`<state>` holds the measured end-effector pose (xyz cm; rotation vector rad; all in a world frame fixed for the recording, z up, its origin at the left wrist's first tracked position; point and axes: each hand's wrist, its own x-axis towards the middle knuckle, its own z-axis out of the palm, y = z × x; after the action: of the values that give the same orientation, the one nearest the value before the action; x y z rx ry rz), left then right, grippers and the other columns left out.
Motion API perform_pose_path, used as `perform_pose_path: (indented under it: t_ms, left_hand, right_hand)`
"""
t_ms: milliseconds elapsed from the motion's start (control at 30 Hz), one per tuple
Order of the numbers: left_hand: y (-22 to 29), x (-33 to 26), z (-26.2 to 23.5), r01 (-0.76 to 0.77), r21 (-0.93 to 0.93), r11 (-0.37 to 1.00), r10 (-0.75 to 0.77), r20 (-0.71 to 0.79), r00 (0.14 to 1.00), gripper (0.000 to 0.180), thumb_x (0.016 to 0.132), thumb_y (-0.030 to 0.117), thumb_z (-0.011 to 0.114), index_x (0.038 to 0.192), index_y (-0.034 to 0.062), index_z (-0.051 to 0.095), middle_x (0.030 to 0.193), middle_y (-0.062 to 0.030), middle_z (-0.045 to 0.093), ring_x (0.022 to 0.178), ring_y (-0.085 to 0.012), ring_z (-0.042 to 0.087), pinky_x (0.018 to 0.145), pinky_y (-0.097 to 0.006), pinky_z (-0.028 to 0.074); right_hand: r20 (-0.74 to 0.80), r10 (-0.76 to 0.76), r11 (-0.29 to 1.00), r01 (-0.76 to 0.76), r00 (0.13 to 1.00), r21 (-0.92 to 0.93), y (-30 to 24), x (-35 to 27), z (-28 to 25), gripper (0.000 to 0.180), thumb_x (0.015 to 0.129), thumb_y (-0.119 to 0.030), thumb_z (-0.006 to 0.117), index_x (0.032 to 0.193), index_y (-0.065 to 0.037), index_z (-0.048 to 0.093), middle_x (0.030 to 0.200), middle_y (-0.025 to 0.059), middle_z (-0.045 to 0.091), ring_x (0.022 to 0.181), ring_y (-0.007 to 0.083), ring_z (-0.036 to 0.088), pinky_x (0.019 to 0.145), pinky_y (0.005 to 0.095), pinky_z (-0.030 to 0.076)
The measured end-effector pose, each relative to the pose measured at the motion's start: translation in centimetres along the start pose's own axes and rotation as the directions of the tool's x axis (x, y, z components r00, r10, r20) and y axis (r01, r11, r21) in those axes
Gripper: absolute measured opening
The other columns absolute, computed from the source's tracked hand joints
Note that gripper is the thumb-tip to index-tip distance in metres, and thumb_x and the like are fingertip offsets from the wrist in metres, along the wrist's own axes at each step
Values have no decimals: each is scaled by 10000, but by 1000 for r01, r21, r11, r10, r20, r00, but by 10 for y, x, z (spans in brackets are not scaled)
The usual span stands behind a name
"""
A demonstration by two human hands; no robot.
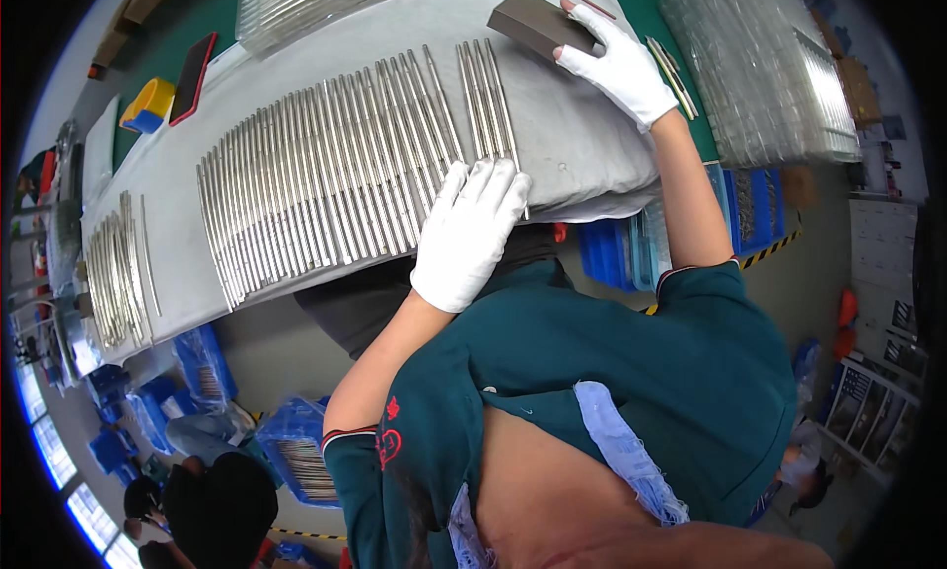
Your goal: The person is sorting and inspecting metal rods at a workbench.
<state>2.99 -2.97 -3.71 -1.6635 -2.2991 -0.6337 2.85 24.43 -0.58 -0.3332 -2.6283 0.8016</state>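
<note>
Both my hands wear white gloves, with bare fingertips showing on the right one. My left hand (472, 229) lies with its fingers stretched over the lower ends of a small group of slim metal rods (483, 101) at the table's near edge. Just left of it spreads a long row of similar metal rods (316, 170), side by side on the grey cloth. My right hand (623, 68) grips the right end of a dark grey-brown rectangular block (538, 25), thumb on the near side and a finger on the far side. The block rests on the cloth.
More thin rods (118, 273) lie at the table's left end. Stacked clear plastic trays (760, 71) stand at the right, others (326, 7) at the back. A red-edged phone-like slab (193, 79) and a yellow tape roll (150, 104) sit far left. Blue bins (607, 253) stand below.
</note>
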Motion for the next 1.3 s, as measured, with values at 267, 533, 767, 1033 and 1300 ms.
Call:
perform_pose_path:
  t_ms: [267, 533, 767, 1033, 1300]
  left_hand:
    - [0, -5, -2, 26, 11, 1000, -26, 3, 1000, 385, 816, 100, 566, 1192, 23, 561, 1198, -135, 582, 1155, -276, 550, 1050, -446, 376]
    - [-2, -15, -2, 70, 47, 996, -72, 40, 997, 423, 833, 88, 547, 1252, 34, 554, 1257, -131, 582, 1184, -273, 547, 1083, -478, 350]
    - [-3, -17, -3, 89, 69, 994, -94, 60, 994, 430, 851, 105, 533, 1277, 43, 548, 1276, -127, 579, 1192, -281, 548, 1084, -492, 345]
    - [-4, -15, -5, 87, 93, 992, -93, 65, 994, 445, 847, 117, 547, 1288, 60, 540, 1269, -115, 584, 1187, -278, 552, 1059, -518, 355]
    - [-6, -16, -4, 69, 85, 994, -71, 19, 997, 441, 833, 144, 584, 1267, 74, 552, 1229, -98, 603, 1139, -266, 566, 1033, -500, 377]
  right_hand:
    - [47, 14, 968, -2, 999, -250, 4, -28, -6, 696, 807, -427, 693, 1402, -126, 495, 1343, 152, 560, 1219, 316, 545, 1037, 358, 409]
    - [-38, -53, 900, 31, 998, -435, 11, -35, -5, 750, 801, -578, 641, 1296, -22, 550, 1405, 181, 487, 1281, 330, 468, 1091, 407, 350]
    - [-91, -46, 732, -28, 995, -681, 6, -37, -6, 680, 797, -585, 643, 1245, -76, 599, 1365, 180, 531, 1262, 305, 496, 1072, 402, 366]
    - [-56, 233, 968, -237, 971, -78, -30, -45, -11, 596, 779, -259, 766, 1325, -148, 553, 1263, 142, 591, 1158, 271, 588, 942, 339, 477]
    - [-6, 107, 981, -105, 994, 164, -15, -59, 4, 601, 806, -220, 735, 1370, -225, 529, 1196, 149, 644, 1069, 307, 633, 935, 340, 479]
